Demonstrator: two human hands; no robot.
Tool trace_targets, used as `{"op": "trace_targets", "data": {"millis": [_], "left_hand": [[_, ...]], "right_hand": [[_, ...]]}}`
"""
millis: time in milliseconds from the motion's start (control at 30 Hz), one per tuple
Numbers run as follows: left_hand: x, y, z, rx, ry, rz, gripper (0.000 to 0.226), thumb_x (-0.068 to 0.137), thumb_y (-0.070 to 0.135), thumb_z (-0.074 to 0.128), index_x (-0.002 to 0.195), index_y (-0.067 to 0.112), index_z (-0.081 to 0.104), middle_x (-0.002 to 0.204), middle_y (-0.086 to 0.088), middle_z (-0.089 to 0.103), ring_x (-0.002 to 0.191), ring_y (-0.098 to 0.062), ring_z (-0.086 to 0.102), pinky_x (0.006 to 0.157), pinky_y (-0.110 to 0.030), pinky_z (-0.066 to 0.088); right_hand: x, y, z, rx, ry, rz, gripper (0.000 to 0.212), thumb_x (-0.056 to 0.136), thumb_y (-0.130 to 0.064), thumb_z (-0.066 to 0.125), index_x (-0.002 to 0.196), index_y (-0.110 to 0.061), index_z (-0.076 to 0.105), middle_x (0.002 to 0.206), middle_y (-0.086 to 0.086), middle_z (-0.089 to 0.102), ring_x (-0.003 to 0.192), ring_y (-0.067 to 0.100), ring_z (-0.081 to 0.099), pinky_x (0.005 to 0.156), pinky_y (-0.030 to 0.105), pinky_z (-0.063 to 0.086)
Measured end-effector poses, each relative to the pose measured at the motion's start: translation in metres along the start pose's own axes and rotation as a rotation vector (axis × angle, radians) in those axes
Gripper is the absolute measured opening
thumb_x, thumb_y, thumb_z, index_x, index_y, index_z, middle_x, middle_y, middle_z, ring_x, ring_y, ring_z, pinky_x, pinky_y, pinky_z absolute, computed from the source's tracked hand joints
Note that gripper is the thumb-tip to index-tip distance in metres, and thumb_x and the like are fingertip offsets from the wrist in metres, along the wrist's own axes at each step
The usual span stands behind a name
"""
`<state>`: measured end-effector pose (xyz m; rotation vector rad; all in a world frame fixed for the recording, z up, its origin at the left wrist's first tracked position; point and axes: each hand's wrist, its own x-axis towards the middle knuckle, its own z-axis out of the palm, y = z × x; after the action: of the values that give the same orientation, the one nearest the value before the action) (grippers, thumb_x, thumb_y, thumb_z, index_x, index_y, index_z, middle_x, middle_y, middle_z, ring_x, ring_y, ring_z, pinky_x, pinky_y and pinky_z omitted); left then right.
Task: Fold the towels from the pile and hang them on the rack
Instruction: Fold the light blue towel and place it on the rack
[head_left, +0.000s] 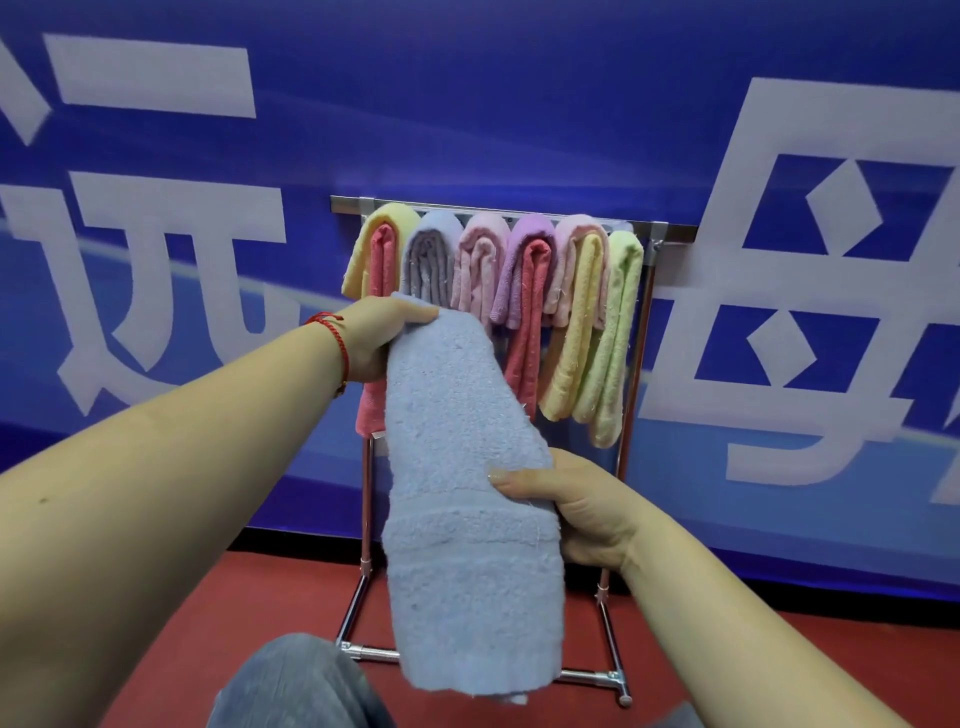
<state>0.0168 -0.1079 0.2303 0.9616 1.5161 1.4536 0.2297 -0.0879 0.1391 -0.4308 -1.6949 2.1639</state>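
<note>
Rack: one chrome rack (636, 332) stands on the red floor (805, 670) against the blue banner (519, 104).
Hung towels: about ten folded towels (519, 260) are draped over the rack's top bar, packed side by side; some hang doubled, an outer one over an inner: yellow over coral, blue over grey-lilac, two pink, purple over coral, pink over yellow, and one green at the rack's right end.
Held towel: one light blue towel (467, 519), folded into a long strip, hangs in front of the rack's left half, below the bar.
Left hand: the left hand (376, 338) grips the strip's top end, thumb on top, just in front of the hung towels.
Right hand: the right hand (576, 512) pinches the strip's right edge at mid-length, thumb over the cloth.
Wrist: one red string bracelet (337, 343) on the left wrist.
Knee: one grey-clad knee (296, 686) below the rack's base.
</note>
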Motion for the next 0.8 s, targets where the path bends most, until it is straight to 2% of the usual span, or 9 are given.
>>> {"op": "trace_targets", "data": {"millis": [133,233,333,433,533,600,800], "left_hand": [[-0.003,0.003,0.005,-0.063,0.044,0.007,0.012,0.096,0.012,0.047,0.097,0.005,0.057,0.089,-0.009,0.064,0.077,-0.020,0.062,0.067,-0.034,0.050],[-0.004,0.009,0.012,-0.100,0.034,0.075,0.018,0.097,0.010,0.043,0.086,0.009,0.057,0.084,-0.007,0.063,0.076,-0.019,0.061,0.075,-0.032,0.050],[-0.010,0.017,0.018,-0.131,0.029,0.112,0.015,0.097,0.011,0.044,0.089,0.009,0.057,0.086,-0.006,0.063,0.077,-0.018,0.061,0.077,-0.032,0.050],[-0.013,0.025,0.019,-0.175,0.024,0.114,0.015,0.096,0.010,0.045,0.088,0.007,0.057,0.083,-0.006,0.065,0.076,-0.019,0.062,0.074,-0.032,0.051],[-0.016,0.032,0.021,-0.204,-0.001,0.108,0.019,0.096,0.009,0.045,0.082,0.005,0.058,0.064,-0.004,0.069,0.071,-0.018,0.062,0.067,-0.032,0.052],[-0.018,0.036,0.022,-0.215,-0.013,0.104,0.019,0.096,0.009,0.045,0.083,0.005,0.058,0.058,-0.003,0.069,0.071,-0.018,0.062,0.065,-0.032,0.051],[-0.019,0.046,0.026,-0.246,-0.031,0.117,0.013,0.095,0.009,0.045,0.100,0.005,0.056,0.091,-0.010,0.064,0.082,-0.021,0.062,0.073,-0.036,0.050]], "right_hand": [[0.000,0.004,0.004,0.018,-0.034,0.022,0.031,0.064,-0.005,0.068,0.095,-0.005,0.069,0.095,0.010,0.072,0.084,0.020,0.069,0.074,0.030,0.056],[0.005,0.012,0.005,0.039,-0.044,0.048,0.054,0.047,-0.012,0.083,0.098,-0.005,0.070,0.103,0.014,0.070,0.090,0.024,0.068,0.078,0.034,0.056],[0.010,0.020,0.003,0.052,-0.029,0.062,0.074,0.036,-0.024,0.094,0.103,-0.005,0.069,0.107,0.015,0.069,0.094,0.026,0.068,0.079,0.035,0.056],[0.012,0.024,0.001,0.012,0.010,0.055,0.064,0.048,-0.016,0.085,0.108,-0.004,0.066,0.111,0.015,0.068,0.096,0.024,0.067,0.080,0.033,0.055],[0.012,0.026,0.000,-0.027,0.052,0.043,0.044,0.063,-0.008,0.072,0.107,-0.003,0.065,0.108,0.014,0.069,0.093,0.022,0.068,0.079,0.030,0.055],[0.012,0.027,-0.002,-0.046,0.067,0.043,0.039,0.065,-0.006,0.068,0.104,-0.003,0.066,0.107,0.014,0.069,0.091,0.021,0.068,0.079,0.029,0.055],[0.015,0.027,-0.006,-0.078,0.090,0.046,0.057,0.053,-0.017,0.078,0.107,-0.003,0.067,0.111,0.014,0.068,0.097,0.023,0.066,0.085,0.030,0.052]]}}
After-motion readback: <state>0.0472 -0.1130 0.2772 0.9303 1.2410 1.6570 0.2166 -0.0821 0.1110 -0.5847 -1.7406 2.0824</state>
